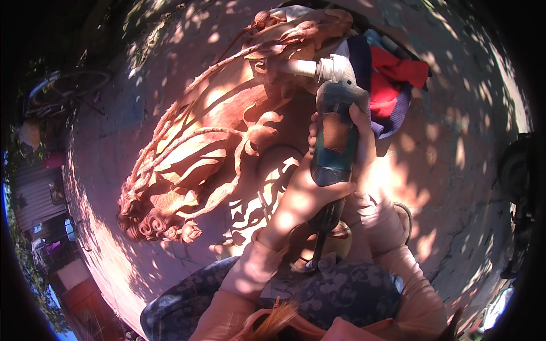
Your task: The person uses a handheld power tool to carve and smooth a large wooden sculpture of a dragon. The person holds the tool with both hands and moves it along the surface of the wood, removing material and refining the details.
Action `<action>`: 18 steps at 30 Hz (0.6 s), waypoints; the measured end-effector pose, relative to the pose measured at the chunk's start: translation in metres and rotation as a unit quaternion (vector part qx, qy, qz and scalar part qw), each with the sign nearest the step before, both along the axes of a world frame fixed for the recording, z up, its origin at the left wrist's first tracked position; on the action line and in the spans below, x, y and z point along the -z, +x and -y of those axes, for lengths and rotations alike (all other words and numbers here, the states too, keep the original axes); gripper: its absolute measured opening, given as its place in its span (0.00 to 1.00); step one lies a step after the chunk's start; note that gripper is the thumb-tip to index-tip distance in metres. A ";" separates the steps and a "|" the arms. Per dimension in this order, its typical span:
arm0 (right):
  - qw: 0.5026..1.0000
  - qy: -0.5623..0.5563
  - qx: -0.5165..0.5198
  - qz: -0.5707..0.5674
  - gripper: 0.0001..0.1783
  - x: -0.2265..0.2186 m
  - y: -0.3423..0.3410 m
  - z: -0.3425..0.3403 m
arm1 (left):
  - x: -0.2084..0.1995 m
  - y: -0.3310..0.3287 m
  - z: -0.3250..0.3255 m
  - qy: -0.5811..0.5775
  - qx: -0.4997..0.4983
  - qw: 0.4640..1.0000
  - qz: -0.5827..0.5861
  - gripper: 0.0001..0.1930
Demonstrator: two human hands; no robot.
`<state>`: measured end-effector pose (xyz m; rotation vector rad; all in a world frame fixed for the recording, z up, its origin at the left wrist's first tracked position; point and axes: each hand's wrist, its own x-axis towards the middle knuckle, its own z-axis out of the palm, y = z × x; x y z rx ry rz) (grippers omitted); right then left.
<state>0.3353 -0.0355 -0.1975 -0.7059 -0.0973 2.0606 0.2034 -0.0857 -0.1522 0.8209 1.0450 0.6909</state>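
Both my hands hold a power tool that looks like an angle grinder (335,145), with a dark teal body, a brown label patch and a metal head. My left hand (307,196) wraps the lower part of its body from the left. My right hand (365,139) grips it from the right, fingers along the upper body. A pale cylindrical attachment (298,67) points left from the head and reaches the upper part of a reddish-brown carving (210,136). Flowers, leaves and twisted vines shape the carving. Where the attachment's tip touches is hard to make out in the patchy light.
Beyond the tool lies a bundle of red and navy cloth (387,85). A dark cord (320,250) hangs from the tool's lower end toward my patterned trousers (347,292). A bicycle wheel (68,91) stands at the far left, and a dark wheel-like object (515,167) at the right edge.
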 end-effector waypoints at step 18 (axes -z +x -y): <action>0.998 0.018 -0.023 -0.047 0.44 0.014 0.006 -0.004 | -0.002 0.012 -0.002 0.018 -0.021 0.999 -0.042 0.31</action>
